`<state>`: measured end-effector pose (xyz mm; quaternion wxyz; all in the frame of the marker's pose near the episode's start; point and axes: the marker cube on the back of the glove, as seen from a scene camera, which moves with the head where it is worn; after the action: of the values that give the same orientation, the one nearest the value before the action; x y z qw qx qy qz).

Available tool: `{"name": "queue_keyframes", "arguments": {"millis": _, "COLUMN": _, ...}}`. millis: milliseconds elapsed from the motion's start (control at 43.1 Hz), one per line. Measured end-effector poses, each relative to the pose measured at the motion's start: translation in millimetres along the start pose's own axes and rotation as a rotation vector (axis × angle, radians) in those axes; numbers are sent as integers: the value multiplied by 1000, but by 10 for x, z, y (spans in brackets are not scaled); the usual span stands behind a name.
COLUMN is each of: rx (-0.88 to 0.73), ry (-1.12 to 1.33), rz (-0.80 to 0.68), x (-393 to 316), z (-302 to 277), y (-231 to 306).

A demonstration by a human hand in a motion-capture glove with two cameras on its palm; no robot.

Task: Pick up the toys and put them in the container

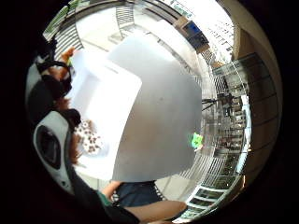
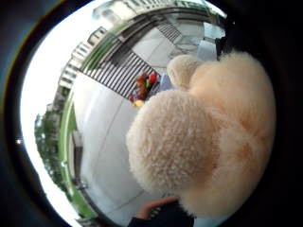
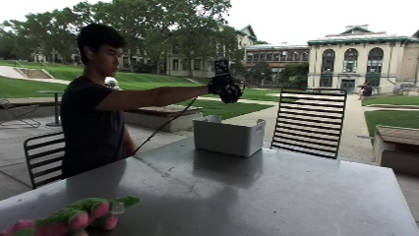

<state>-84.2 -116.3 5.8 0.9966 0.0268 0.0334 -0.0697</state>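
We see the gloved right hand [image 3: 225,89] raised above the white container [image 3: 228,135] on the grey table [image 3: 275,191], fingers curled around a cream plush toy [image 2: 199,142] (it fills the thumb-side view). A spotted toy [image 1: 88,137] lies inside the container; a green-and-pink plush toy [image 3: 72,216] rests at the table's near edge.

Fuzzy cream plush toy [image 2: 199,142]; smooth white plastic container [image 3: 229,135]; glossy metal table [image 3: 262,191].
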Motion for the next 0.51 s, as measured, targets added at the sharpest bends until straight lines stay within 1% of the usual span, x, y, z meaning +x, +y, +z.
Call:
{"name": "queue_keyframes", "arguments": {"millis": 23, "rx": -6, "ry": 34, "rz": 45, "x": 54, "z": 38, "y": -18}}
{"name": "queue_keyframes", "arguments": {"millis": 46, "rx": -13, "ry": 46, "rz": 54, "x": 56, "z": 67, "y": -23}}
{"name": "queue_keyframes", "arguments": {"millis": 139, "rx": -65, "ry": -64, "rz": -84, "x": -214, "z": 101, "y": 21}}
{"name": "queue_keyframes", "arguments": {"millis": 255, "rx": -108, "ry": -107, "rz": -147, "x": -246, "z": 133, "y": 33}}
{"name": "queue_keyframes", "arguments": {"millis": 371, "rx": -112, "ry": -105, "rz": -117, "x": -182, "z": 110, "y": 22}}
{"name": "queue_keyframes", "arguments": {"millis": 510, "rx": -75, "ry": -32, "rz": -154, "x": 48, "z": -12, "y": 82}}
